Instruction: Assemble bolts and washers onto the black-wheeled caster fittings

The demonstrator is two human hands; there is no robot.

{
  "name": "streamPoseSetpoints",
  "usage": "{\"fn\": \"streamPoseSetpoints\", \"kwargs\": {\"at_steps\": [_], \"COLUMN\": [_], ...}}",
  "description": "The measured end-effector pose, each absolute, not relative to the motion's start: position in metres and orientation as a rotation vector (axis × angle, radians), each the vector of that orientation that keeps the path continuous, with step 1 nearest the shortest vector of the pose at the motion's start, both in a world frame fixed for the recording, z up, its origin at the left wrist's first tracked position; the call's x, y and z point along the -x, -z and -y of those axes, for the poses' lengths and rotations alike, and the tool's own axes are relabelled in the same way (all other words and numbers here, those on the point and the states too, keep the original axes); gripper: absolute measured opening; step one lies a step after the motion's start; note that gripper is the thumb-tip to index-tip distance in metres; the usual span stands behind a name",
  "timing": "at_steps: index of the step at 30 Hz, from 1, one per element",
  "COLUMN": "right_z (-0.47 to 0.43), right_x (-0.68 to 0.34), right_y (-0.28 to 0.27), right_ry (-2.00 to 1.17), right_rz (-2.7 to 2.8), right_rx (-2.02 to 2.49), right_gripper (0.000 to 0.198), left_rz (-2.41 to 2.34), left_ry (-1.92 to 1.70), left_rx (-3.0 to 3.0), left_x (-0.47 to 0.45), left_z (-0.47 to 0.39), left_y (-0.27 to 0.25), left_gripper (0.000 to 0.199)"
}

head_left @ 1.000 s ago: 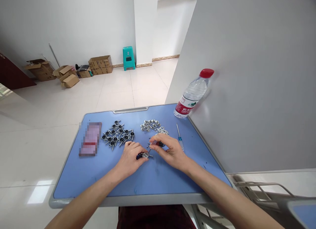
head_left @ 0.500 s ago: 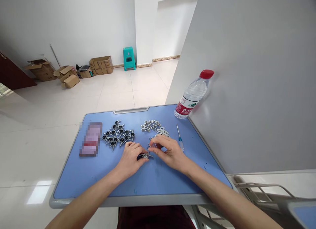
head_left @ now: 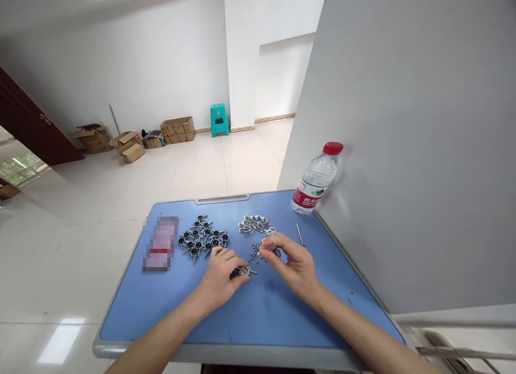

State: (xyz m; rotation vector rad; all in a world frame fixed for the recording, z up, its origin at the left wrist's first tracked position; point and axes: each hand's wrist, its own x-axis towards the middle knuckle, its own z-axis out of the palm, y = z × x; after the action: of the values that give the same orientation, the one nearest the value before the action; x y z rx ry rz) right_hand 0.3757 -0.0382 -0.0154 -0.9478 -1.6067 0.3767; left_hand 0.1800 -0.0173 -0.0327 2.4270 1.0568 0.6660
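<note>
My left hand [head_left: 221, 274] is closed around a small metal fitting [head_left: 245, 271], whose silver end and thin pin stick out past the thumb. Dark material shows between the fingers. My right hand [head_left: 292, 264] has thumb and forefinger drawn together in a pinch beside a pile of small metal screws [head_left: 256, 250]; whatever is at its fingertips is too small to name. Beyond the right hand lie flat metal plates [head_left: 269, 231], partly covered by it, and several shiny teardrop-shaped metal parts [head_left: 253, 222]. Left of these sits a cluster of black-and-silver fittings [head_left: 203, 237].
A screwdriver [head_left: 300, 234] lies to the right, its handle hidden by my right hand. A water bottle [head_left: 316, 180] stands at the back right by the grey partition [head_left: 403, 148]. A pixelated purple item [head_left: 161, 244] lies at the left of the blue desk [head_left: 161, 315].
My right hand has moved a little away from the left hand, toward the small screws, and now hides the screwdriver's handle. The left hand keeps its fitting. The view has tilted upward.
</note>
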Motion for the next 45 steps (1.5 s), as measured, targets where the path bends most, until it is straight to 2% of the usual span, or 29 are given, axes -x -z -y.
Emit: {"fn": "streamPoseSetpoints", "kwargs": {"at_steps": [4, 8, 15, 16, 18, 21, 27, 35, 45], "right_z": [0.036, 0.035, 0.034, 0.034, 0.033, 0.032, 0.032, 0.034, 0.033], "right_x": [-0.383, -0.383, -0.382, -0.383, -0.383, -0.384, -0.385, -0.385, -0.387], "right_y": [0.015, 0.016, 0.015, 0.016, 0.017, 0.02, 0.022, 0.018, 0.021], "right_ry": [-0.362, -0.366, -0.254, -0.247, -0.244, -0.258, -0.291, -0.28, -0.255], "right_rz": [1.406, 1.444, 1.589, 1.59, 1.598, 1.62, 1.637, 1.649, 1.693], "right_rx": [1.039, 1.009, 0.958, 0.961, 0.969, 0.971, 0.969, 0.94, 0.977], "right_gripper": [0.005, 0.005, 0.008, 0.008, 0.008, 0.006, 0.003, 0.002, 0.002], "left_rz": [-1.262, -1.43, -1.642, -1.662, -1.687, -1.695, -1.709, -1.699, -1.583], "left_ry": [-0.811, -0.613, -0.432, -0.413, -0.39, -0.378, -0.429, -0.469, -0.621], "left_rx": [-2.302, -2.476, -2.482, -2.479, -2.479, -2.477, -2.409, -2.321, -2.333], "left_x": [-0.17, -0.167, -0.184, -0.185, -0.188, -0.191, -0.18, -0.128, -0.141], "left_z": [0.0, -0.042, -0.113, -0.118, -0.124, -0.128, -0.128, -0.107, -0.075], "left_y": [0.008, -0.013, 0.006, 0.009, 0.014, 0.015, 0.011, 0.014, 0.034], "left_gripper": [0.006, 0.007, 0.006, 0.008, 0.026, 0.033, 0.021, 0.023, 0.024]}}
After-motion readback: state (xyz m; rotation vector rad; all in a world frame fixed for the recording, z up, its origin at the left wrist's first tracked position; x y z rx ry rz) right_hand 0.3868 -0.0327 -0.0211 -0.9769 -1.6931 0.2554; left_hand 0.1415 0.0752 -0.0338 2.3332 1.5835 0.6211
